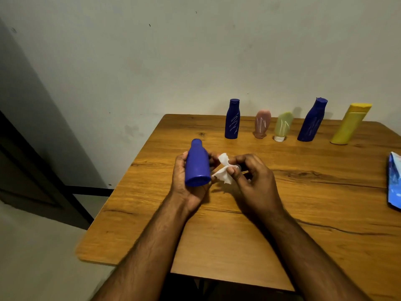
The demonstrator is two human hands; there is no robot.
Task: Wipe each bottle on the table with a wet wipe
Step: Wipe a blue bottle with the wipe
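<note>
My left hand grips a blue bottle above the wooden table, its base turned toward me and its cap pointing away. Just right of it, my right hand pinches a crumpled white wet wipe between thumb and fingers, close to the bottle's side. Along the table's far edge stand a blue bottle with white scribbles, a pink tube, a pale green tube, a second scribbled blue bottle and a yellow bottle.
A blue wet-wipe pack lies at the table's right edge. A pale wall rises right behind the bottle row. The table's left edge drops to the floor, with a dark door frame further left.
</note>
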